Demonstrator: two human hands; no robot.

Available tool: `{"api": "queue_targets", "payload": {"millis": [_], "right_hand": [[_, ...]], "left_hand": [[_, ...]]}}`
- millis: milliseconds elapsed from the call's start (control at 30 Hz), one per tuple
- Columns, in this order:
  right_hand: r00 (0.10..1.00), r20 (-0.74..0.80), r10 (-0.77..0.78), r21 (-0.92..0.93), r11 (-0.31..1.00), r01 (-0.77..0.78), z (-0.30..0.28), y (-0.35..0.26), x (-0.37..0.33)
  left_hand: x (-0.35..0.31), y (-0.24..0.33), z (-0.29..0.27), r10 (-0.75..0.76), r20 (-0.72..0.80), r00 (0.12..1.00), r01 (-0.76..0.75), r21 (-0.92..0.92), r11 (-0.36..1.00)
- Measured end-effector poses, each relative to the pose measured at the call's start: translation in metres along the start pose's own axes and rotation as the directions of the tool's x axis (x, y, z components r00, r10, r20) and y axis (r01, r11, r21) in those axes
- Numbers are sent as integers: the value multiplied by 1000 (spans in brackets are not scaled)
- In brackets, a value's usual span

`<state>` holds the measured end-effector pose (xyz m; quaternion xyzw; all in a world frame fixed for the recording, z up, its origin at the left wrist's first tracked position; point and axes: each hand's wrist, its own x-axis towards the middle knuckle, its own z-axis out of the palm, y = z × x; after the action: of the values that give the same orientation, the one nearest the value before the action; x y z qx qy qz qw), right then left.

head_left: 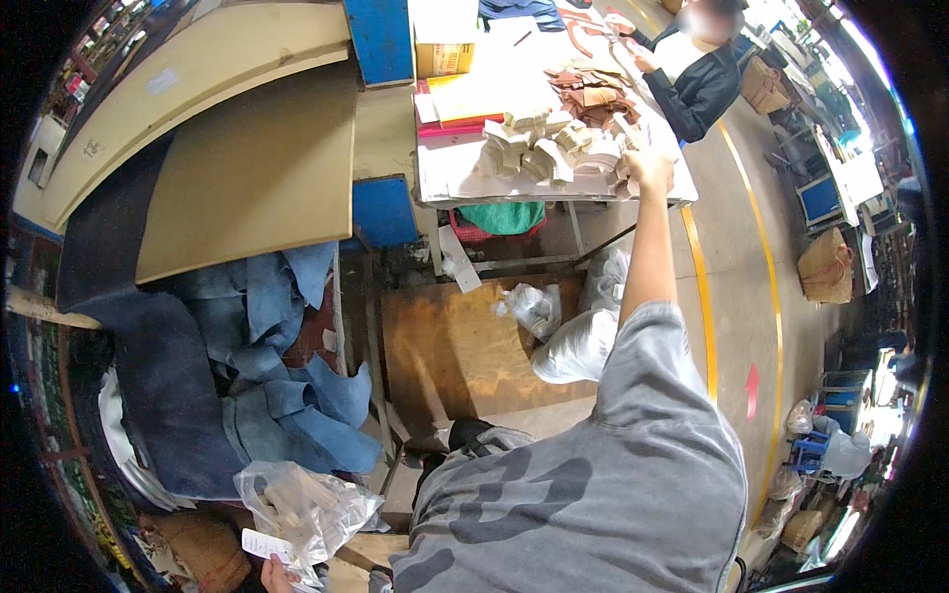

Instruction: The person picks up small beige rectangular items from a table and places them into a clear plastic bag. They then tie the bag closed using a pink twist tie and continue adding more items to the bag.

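Observation:
My right arm stretches out to the worktable [455, 186], and my right hand [652, 170] is at the right end of a pile of cream cut pieces [549, 153]. Its fingers blend into the bright pieces, so their grip is unclear. Low on the left, my left hand [277, 575] is closed on a white printed card [267, 545]. Just behind the card sits a clear plastic bag [341, 514] with pale pieces inside. Brown cut pieces [593, 97] lie beyond the cream ones.
Blue sheet material [297, 395] lies heaped on the left under a tan board [257, 188]. White plastic bags [575, 348] stand by a wooden panel [445, 336] below the table. Another person [692, 84] is across the table's right corner. Yellow lines mark the floor aisle [727, 296].

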<state>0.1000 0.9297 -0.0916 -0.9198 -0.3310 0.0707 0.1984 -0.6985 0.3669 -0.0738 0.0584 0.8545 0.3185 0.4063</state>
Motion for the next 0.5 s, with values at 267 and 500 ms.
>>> {"api": "queue_targets", "payload": {"millis": [267,500], "right_hand": [[964,264,18,-100,995,9,44,36,89],[973,-168,-156,619,751,228,56,94,78]], "left_hand": [[5,27,4,-20,24,1000,18,64,998],[10,15,-14,14,47,999,-16,36,999]]}}
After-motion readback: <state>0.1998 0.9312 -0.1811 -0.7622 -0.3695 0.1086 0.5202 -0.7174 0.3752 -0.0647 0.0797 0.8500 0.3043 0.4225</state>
